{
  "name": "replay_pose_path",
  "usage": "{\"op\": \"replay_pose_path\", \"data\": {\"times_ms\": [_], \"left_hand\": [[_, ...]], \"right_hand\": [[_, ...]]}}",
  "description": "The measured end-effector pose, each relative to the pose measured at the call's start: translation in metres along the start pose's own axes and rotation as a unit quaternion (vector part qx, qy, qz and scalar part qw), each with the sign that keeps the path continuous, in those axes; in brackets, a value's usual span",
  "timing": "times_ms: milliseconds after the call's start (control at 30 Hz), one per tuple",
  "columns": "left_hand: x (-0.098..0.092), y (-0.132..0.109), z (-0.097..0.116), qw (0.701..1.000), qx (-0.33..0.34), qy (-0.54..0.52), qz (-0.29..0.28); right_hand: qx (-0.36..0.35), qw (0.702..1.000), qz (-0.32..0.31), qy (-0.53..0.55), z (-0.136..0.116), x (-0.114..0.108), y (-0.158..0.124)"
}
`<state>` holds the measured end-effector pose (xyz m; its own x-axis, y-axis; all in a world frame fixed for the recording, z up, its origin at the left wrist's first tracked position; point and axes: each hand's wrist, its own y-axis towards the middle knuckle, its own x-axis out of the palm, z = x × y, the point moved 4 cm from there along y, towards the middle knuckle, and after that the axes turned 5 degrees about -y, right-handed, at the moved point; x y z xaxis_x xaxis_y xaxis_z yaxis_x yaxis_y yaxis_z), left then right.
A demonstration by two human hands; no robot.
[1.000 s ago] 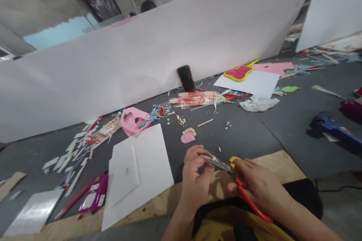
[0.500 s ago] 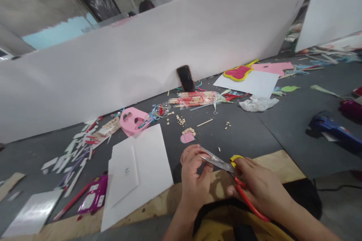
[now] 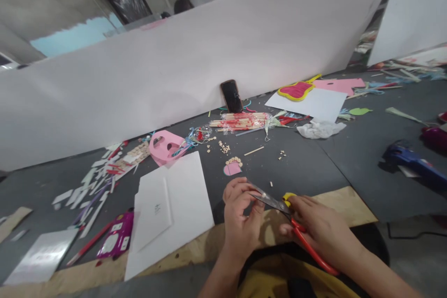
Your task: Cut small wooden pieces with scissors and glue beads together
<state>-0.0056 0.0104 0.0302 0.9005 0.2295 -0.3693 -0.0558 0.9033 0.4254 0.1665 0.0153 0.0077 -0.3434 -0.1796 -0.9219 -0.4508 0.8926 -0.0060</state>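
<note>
My right hand is wrapped round the yellow and red handles of a pair of scissors. The scissor blades are parted and point left, reaching my left hand. The fingers and thumb of that hand are curled together at the blades, and what they pinch is mostly hidden. A tiny pale bit shows at the blades. Beyond the hands lies a small pink arch-shaped piece with pale little pieces along its top edge. A short pale stub lies near the scissors.
Loose pale pieces and a thin stick lie farther back, before wrapped sticks and a leaning phone. White sheets and a purple packet are on the left. A blue tool lies right.
The view has shifted slightly. Both hands keep nearly the same pose, with the scissors still at my left fingertips. The things on the table have not moved.
</note>
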Motion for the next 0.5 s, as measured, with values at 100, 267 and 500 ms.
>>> {"op": "replay_pose_path", "data": {"times_ms": [100, 267, 500], "left_hand": [[0.0, -0.002, -0.014, 0.984, -0.087, -0.154, -0.003], [-0.012, -0.003, -0.031, 0.932, -0.216, -0.285, 0.054], [0.011, -0.019, -0.02, 0.875, -0.289, -0.378, -0.09]], "right_hand": [[-0.009, 1.0, 0.008, -0.013, 0.003, -0.003, 0.001], [0.013, 0.999, 0.033, -0.019, 0.027, -0.003, -0.002], [0.077, 0.99, 0.118, 0.007, 0.043, -0.007, 0.011]]}}
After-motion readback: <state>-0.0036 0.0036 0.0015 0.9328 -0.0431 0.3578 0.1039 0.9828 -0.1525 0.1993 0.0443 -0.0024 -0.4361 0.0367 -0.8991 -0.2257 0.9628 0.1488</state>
